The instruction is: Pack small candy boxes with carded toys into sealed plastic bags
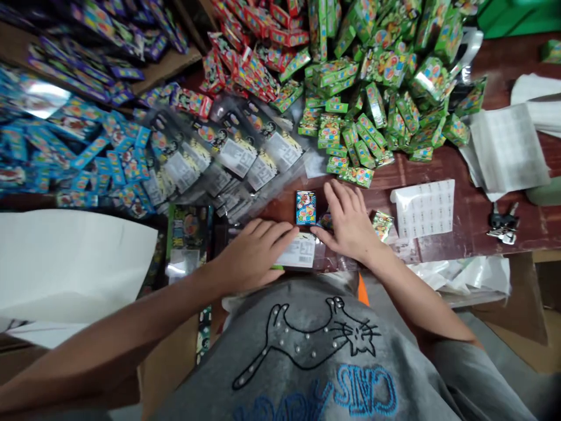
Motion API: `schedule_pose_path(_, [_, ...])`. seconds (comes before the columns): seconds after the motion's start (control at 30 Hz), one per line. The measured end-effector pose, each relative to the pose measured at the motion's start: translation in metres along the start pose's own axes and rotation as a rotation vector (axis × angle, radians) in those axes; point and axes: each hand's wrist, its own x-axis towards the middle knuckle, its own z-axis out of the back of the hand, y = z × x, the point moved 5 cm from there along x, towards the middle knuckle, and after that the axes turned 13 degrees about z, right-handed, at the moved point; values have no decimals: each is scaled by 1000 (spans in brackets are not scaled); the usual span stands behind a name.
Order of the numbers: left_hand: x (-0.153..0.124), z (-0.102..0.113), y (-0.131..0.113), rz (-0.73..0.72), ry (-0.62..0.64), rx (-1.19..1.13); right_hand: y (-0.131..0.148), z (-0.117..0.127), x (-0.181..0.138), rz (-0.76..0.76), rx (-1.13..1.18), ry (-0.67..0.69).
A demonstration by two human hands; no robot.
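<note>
Blue covers most of the small box, a short upright oblong whose front faces the camera, with a brown-and-white figure in its upper half and bright round shapes in red and yellow-green below. Its print is too small to read, and whether it stands or lies flat I cannot tell. It sits on the dark red, shiny counter, between the two hands.

Just nearer the person than the box lies a clear pack with a white label and barcode. The left grip, left of the box, rests palm down over that pack, fingers long and nearly straight; whether it pinches the pack I cannot tell. The right grip, right of the box, has its fingers loosely bent and thumb spread away, over something dark blue mostly hidden; I cannot tell whether it has hold of it.

Beyond the box and to its right are heaped green boxes; beyond and to its left, red boxes and overlapping clear packs. Farther left of it are other blue boxes. Right of it, past the right grip, lie a sticker sheet and then keys.
</note>
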Motion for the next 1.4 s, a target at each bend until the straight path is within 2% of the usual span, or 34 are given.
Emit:
schedule_pose_path(0.07, [-12, -4, -9, 125, -12, -21, 3, -13, 22, 100, 45, 66])
schedule_pose_path(0.13, [-26, -13, -7, 315, -59, -45, -1, -20, 34, 188, 68, 110])
schedule_pose_path(0.2, [-38, -25, 2, 487, -124, -93, -8, -23, 37, 241, 80, 109])
schedule_pose_path(0.27, [-44, -38, 9, 570, -176, -151, -14, -22, 35, 266, 99, 72])
schedule_pose_path(0.4, [-43, -52, 11, 561, -256, -247, -6, -19, 39, 253, 72, 8])
schedule_pose_path(0.53, [-40, -56, 4, 544, -286, -313, 11, -19, 58, -29, -68, 8])
schedule_pose_path(0.63, [-41, -59, 1, 549, -303, -329, 14, -23, 65, -97, -100, 95])
schedule_pose_path(0.7, [-42, -61, 2, 563, -297, -342, 8, -24, 61, -40, -73, 136])
schedule_pose_path(0.8, [-41, -64, 8, 586, -275, -383, 1, -25, 46, 172, 54, 175])
schedule_pose_path(0.9, [-37, -62, 13, 561, -271, -417, 5, -26, 28, 385, 191, 199])
schedule_pose_path(1.0, [-32, -61, 17, 508, -248, -449, 11, -26, 20, 481, 254, 215])
schedule_pose_path(1.17, [-26, -64, 23, 477, -208, -447, 18, -24, 16, 515, 291, 245])
schedule_pose_path(1.3, [-28, -63, 21, 444, -225, -419, 22, -24, 6, 409, 234, 265])
schedule_pose_path(1.4, [-31, -72, 26, 451, -260, -391, 23, -24, 1, 361, 117, 206])
